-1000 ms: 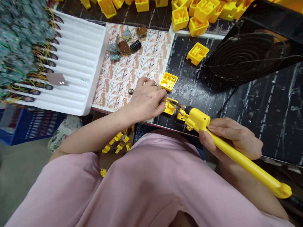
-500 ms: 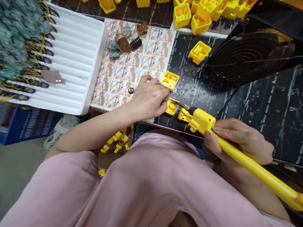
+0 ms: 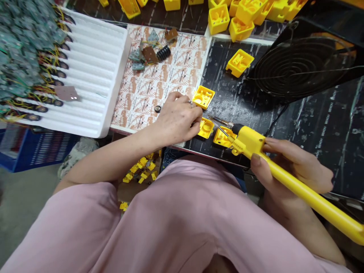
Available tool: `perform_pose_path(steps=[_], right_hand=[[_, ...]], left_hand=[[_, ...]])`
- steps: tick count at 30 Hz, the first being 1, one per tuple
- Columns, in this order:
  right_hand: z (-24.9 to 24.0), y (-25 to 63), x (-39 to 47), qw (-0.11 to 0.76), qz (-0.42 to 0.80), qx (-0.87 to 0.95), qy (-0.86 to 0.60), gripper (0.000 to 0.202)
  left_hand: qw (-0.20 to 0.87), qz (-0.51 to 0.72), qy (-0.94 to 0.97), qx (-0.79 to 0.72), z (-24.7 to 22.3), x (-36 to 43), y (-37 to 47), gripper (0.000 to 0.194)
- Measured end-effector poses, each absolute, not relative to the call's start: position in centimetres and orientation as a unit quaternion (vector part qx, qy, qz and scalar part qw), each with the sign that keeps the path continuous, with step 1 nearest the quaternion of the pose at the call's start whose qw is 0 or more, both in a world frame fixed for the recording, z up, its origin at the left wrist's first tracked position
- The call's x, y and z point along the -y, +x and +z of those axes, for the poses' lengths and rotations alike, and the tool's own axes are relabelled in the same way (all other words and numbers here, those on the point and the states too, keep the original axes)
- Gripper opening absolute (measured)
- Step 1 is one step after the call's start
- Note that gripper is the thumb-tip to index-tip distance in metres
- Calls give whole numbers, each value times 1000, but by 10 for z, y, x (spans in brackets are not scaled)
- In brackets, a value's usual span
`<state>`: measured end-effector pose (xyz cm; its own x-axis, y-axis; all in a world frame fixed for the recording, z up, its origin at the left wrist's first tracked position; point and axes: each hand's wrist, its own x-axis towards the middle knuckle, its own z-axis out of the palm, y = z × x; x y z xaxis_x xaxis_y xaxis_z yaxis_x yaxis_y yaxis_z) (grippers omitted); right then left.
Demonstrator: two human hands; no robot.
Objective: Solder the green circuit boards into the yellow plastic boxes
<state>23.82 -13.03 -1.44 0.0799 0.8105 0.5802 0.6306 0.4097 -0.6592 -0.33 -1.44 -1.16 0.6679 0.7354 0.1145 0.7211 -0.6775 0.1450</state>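
My right hand (image 3: 295, 167) grips a yellow soldering iron (image 3: 253, 142) with a gun-like body, a metal tip and a thin guide tube beside it. The tip points left, just above and right of a small yellow plastic housing (image 3: 206, 128). My left hand (image 3: 180, 117), wearing a ring, lies with curled fingers over that housing's left edge. Its fingertips are hidden, so what they pinch cannot be made out. Another open housing (image 3: 203, 97) touches or nearly touches the knuckles. A third housing (image 3: 223, 137) sits under the guide tube. Left of the hand lies a small round metal part (image 3: 157, 109).
A white foam tray (image 3: 93, 72) at left carries piled green circuit boards (image 3: 22, 49) with wires. Loose boards and a black coil (image 3: 163, 53) lie on the patterned sheet. A black fan (image 3: 298, 68) stands right; yellow housings (image 3: 218, 19) crowd the back. A blue crate (image 3: 36, 149) is below.
The soldering iron has moved right with my right hand, its tip drawing off the housing beside my left hand. My left hand stays almost in place.
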Motion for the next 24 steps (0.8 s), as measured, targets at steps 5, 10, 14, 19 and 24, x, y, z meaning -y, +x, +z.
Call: perform_pose_path(steps=[5,10,14,19,24], right_hand=[[-3,240,126,451,101,746,-479,50],[-1,236,123,441,105,752,-479,50],[-6,236,119,459,105,766,-438,53],[-3,239,119,455,96,764,-448,50],[-2,236,119,447,101,772,-441,52]], left_hand=[[37,103,911,-397,-13,15,-7,20],[30,99,914,-392,-15,16,-7,22],[33,100,915,-389,-16,16,-8,25],[50,111,909,-398,-16,16,-10,26],[60,100,911,-395,-16,15,-9,24]])
